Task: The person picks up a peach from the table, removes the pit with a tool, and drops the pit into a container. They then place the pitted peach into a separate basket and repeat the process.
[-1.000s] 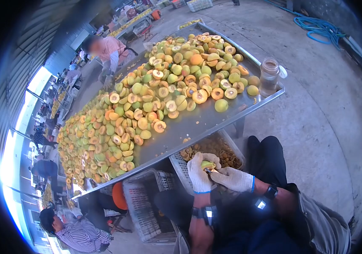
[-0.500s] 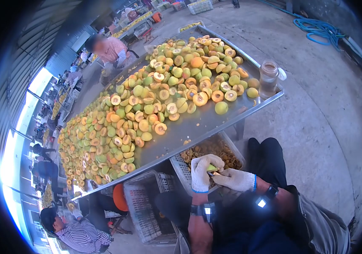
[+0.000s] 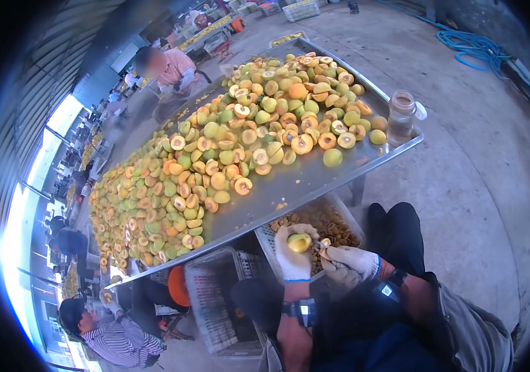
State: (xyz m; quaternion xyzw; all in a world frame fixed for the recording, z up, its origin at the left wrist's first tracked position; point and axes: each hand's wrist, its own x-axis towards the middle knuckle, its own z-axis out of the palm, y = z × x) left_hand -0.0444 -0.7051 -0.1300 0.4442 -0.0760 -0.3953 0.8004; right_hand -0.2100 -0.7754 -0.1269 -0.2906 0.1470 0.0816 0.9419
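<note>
At the lower left, a co-worker in a striped top (image 3: 119,342) sits near an orange round object (image 3: 179,285), with a slotted plastic crate (image 3: 198,310) just to its right. Above them, a heap of halved fruit (image 3: 215,164) spreads over the desk (image 3: 252,201); at the left end it lies close to the rim, so a bump there could tip pieces off. Nearer the middle, the person's left hand (image 3: 294,256) curls, palm up, around a fruit half (image 3: 299,242), over a low bin (image 3: 266,243) of brown pieces (image 3: 341,234); a loose hold could drop the half among them. Just right of it, the right hand (image 3: 344,261) is closed, fingertips pinching a small tool (image 3: 321,244), its end too small to make out. That end is near the left hand, so a slip could jab the glove. Farther right, a bottle (image 3: 400,121) stands at the desk's corner, where a knock could topple it.

Left to right again, the fruit is rounded, green to orange outside, with flat, paler cut faces; the desk is dull grey metal with a raised rim; the gloves are off-white cloth edged in blue; the brown pieces look rough and irregular; the bottle is see-through.
</note>
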